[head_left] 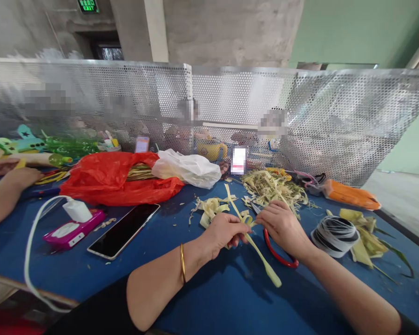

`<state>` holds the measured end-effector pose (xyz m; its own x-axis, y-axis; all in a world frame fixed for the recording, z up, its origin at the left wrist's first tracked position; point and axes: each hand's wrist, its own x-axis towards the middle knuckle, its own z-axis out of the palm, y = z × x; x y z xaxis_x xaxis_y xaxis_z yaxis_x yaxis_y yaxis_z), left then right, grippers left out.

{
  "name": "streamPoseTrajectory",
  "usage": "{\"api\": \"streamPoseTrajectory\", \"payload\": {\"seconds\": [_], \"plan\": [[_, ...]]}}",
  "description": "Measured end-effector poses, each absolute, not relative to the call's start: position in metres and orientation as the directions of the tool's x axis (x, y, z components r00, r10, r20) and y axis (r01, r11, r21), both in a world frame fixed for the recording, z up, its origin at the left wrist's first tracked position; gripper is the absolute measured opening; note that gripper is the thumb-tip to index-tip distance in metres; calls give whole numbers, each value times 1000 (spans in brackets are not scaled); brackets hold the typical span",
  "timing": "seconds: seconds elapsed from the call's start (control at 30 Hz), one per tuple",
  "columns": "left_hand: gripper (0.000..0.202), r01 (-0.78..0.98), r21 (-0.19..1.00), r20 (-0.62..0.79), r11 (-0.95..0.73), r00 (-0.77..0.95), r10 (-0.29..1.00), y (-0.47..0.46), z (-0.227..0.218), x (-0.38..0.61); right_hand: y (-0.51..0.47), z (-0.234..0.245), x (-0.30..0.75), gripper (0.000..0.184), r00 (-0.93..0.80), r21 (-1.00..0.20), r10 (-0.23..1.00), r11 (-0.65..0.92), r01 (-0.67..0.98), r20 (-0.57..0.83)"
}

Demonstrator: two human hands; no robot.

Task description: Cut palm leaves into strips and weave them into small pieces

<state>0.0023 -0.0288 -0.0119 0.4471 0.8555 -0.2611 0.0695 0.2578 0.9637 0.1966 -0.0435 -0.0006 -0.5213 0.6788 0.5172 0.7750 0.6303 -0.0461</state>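
Observation:
My left hand, with a gold bangle on its wrist, is closed on a long pale yellow-green leaf strip that runs diagonally across the blue table. My right hand meets it from the right, fingers pinched on the same strip near its folded middle. Red-handled scissors lie on the table under my right wrist, partly hidden. Curled pale strips lie just beyond my left hand.
A heap of leaf shreds lies behind my hands. A coil of thin cord and leaf scraps are at the right. A phone, pink power bank, red bag and another person's hand are at the left. A perforated metal screen backs the table.

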Motion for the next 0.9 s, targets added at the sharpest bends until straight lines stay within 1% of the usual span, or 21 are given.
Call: {"api": "streamPoseTrajectory", "payload": {"seconds": [0.03,0.1,0.17,0.2,0.23,0.3,0.33,0.37,0.43,0.47,0.53,0.63,0.7,0.73,0.8,0.9], "plan": [[17,66,961,-269,268,442,856,-28,-13,2,-44,0,196,25,-508,-30,679,613,789,530],[19,46,956,-280,289,434,856,-27,-17,3,-49,2,193,21,-466,8,652,577,817,598],[24,7,947,-291,320,431,854,-27,-19,3,-59,5,184,19,-460,65,583,571,819,669],[27,-24,942,-294,335,425,856,-28,-20,4,-65,6,178,19,-495,108,547,591,799,675],[29,-63,936,-290,346,419,860,-30,-20,4,-71,5,171,20,-571,170,513,631,757,641],[33,-135,918,-291,372,410,865,-33,-19,5,-82,1,156,25,-748,329,446,700,634,491],[33,-154,909,-300,388,405,864,-34,-18,5,-85,-3,149,27,-805,411,424,702,582,415],[32,-161,902,-311,401,403,861,-36,-17,5,-87,-7,144,29,-831,473,423,684,554,361],[30,-156,895,-331,417,394,857,-37,-15,5,-88,-15,138,29,-829,535,455,634,559,327],[30,-158,896,-330,415,388,860,-37,-14,4,-87,-19,137,29,-818,535,467,620,574,335],[30,-176,895,-312,411,411,856,-35,-13,3,-84,-22,140,28,-793,499,479,617,609,376],[29,-190,884,-282,427,513,811,-32,-11,0,-81,-22,147,29,-728,364,500,642,675,469],[29,-199,888,-251,415,547,799,-30,-11,-1,-81,-21,149,27,-687,268,509,666,696,519],[28,-204,892,-240,403,542,805,-29,-11,-2,-82,-20,149,26,-688,241,494,690,682,532],[25,-211,892,-241,400,527,815,-28,-11,-2,-86,-21,148,24,-718,228,443,743,629,536],[22,-215,877,-278,430,503,818,-27,-14,-4,-96,-23,145,22,-803,275,323,820,502,501]]}}
